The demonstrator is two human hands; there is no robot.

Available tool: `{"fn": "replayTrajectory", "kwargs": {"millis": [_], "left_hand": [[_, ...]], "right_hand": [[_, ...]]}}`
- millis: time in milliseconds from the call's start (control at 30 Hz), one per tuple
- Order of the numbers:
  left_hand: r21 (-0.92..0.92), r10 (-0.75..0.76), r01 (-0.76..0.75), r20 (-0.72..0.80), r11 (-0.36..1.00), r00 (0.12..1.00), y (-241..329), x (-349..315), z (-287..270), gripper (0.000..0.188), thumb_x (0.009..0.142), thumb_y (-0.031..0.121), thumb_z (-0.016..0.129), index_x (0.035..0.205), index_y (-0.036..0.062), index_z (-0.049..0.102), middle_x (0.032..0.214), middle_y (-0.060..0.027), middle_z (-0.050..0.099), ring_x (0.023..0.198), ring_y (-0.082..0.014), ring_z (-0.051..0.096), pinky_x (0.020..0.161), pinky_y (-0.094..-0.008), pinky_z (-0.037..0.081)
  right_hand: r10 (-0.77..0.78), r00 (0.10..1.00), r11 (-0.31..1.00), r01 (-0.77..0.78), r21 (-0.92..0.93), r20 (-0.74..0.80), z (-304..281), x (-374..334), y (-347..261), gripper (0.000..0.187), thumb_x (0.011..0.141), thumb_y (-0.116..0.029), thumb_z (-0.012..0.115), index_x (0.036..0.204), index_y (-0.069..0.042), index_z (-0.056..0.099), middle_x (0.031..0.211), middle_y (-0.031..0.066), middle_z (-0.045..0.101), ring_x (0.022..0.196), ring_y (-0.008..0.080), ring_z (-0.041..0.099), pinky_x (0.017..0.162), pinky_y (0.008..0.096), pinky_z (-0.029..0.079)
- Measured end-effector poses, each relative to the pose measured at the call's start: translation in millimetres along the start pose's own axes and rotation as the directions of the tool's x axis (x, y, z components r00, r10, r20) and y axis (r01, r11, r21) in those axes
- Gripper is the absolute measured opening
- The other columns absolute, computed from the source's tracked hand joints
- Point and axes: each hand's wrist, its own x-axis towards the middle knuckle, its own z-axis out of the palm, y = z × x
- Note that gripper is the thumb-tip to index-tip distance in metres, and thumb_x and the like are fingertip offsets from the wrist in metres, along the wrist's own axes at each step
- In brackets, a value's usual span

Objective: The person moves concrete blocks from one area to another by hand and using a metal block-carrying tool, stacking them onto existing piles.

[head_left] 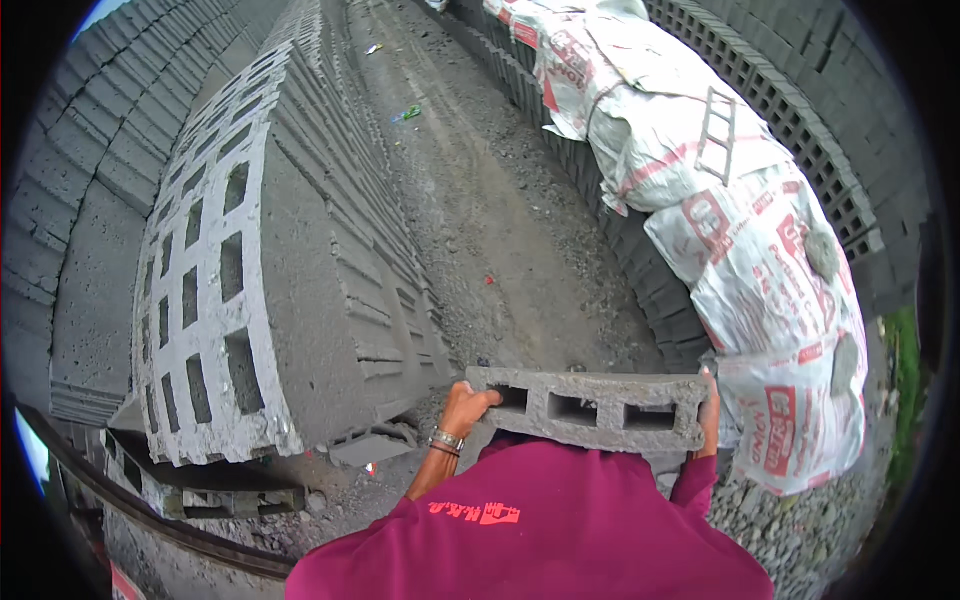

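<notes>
A grey hollow concrete block (610,413) is held level in front of my maroon shirt, its row of rectangular holes showing. My left hand (466,410) grips the block's left end, with the fingertips at the end hole and a bracelet on the wrist. At the opposite end, my right hand (711,405) is pressed against the block's side; most of its fingers are hidden behind the edge. Left of the held block rises a tall stack of similar hollow blocks (310,330), their openings facing me.
A dirt path (500,220) with scattered debris runs ahead between block rows. White sacks with red print (800,385) cover the right-hand row, and a thin grey ladder-shaped piece (718,116) lies on them. Low at left are a dark curved bar (165,525) and another block (240,500). Gravel (780,540) lies at lower right.
</notes>
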Motion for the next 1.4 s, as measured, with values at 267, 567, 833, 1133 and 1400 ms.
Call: {"fn": "replayTrajectory", "kwargs": {"millis": [267, 567, 833, 1133, 1400], "left_hand": [[-0.162, -0.169, 0.132, -0.242, 0.978, 0.955, 93, 105, 12, 0.031, 0.061, 0.015, 0.076, 0.054, 0.0041, 0.048, 0.056, 0.0022, 0.044, 0.049, -0.0108, 0.039, 0.043, -0.0343, 0.029], [-0.32, -0.22, 0.063, -0.481, 0.945, 0.849, 190, 295, -17, 0.034, 0.06, 0.016, 0.076, 0.052, 0.003, 0.046, 0.055, 0.002, 0.044, 0.05, -0.01, 0.04, 0.043, -0.0334, 0.029], [-0.436, -0.369, 0.12, -0.548, 0.892, 0.75, 323, 400, -78, 0.034, 0.062, 0.014, 0.076, 0.052, 0.0069, 0.043, 0.056, 0.003, 0.042, 0.05, -0.0095, 0.037, 0.044, -0.0322, 0.027], [-0.675, -0.582, 0.045, -0.598, 0.736, 0.551, 428, 537, -112, 0.027, 0.062, 0.011, 0.075, 0.053, 0.0023, 0.051, 0.057, 0.0015, 0.049, 0.049, -0.0096, 0.043, 0.044, -0.0314, 0.034], [-0.879, -0.884, -0.273, -0.442, 0.392, 0.152, 534, 569, -113, 0.025, 0.064, 0.009, 0.077, 0.056, 0.0065, 0.053, 0.061, 0.0034, 0.051, 0.05, -0.0085, 0.042, 0.046, -0.0302, 0.028]], "right_hand": [[0.111, 0.953, 0.956, -0.026, -0.291, 0.282, 174, 245, -90, 0.035, 0.092, -0.042, 0.06, 0.087, -0.007, 0.065, 0.081, 0.004, 0.066, 0.072, 0.0169, 0.062, 0.07, 0.031, 0.05], [0.22, 0.896, 0.924, -0.065, -0.377, 0.385, 432, 422, -120, 0.033, 0.091, -0.041, 0.062, 0.088, -0.008, 0.064, 0.079, 0.0043, 0.065, 0.072, 0.0165, 0.062, 0.07, 0.0312, 0.05], [0.366, 0.783, 0.87, -0.096, -0.483, 0.504, 676, 532, -154, 0.039, 0.09, -0.044, 0.062, 0.087, -0.005, 0.064, 0.08, 0.0064, 0.067, 0.069, 0.0186, 0.064, 0.067, 0.0319, 0.052], [0.602, 0.528, 0.664, 0.085, -0.743, 0.599, 958, 687, -112, 0.048, 0.089, -0.045, 0.06, 0.093, 0.002, 0.069, 0.091, 0.0069, 0.067, 0.082, 0.0163, 0.062, 0.077, 0.0289, 0.047], [0.682, 0.151, 0.391, 0.751, -0.532, 0.715, 1241, 554, -140, 0.065, 0.091, -0.056, 0.054, 0.099, 0.007, 0.067, 0.091, 0.0062, 0.064, 0.081, 0.0138, 0.056, 0.076, 0.028, 0.043]]}}
